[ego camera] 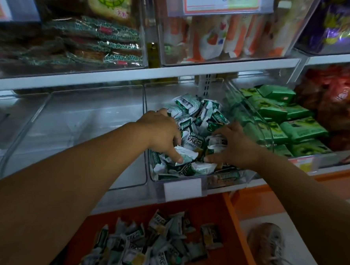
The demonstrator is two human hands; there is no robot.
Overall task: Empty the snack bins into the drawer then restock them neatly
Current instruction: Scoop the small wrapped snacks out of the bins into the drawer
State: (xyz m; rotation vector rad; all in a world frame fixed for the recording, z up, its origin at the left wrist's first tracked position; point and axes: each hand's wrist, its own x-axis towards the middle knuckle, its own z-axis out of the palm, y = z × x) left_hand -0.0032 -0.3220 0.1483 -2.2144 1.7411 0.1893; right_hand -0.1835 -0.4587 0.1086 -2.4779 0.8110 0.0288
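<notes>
Mid-emptying: L hand (159, 133) & R hand (235, 149), fingers curled round snack packets (199, 115) in centre bin (154, 175); drawer (234, 218) below holds others. Restock prob. not yet begun.

We're entering the bin (218, 186) only over its front lip; shelf (112, 77) overhead is capping headroom, side walls (250, 120) and heaped packets (192, 104) are crowding us. Drawer (233, 228) below is standing open.
</notes>
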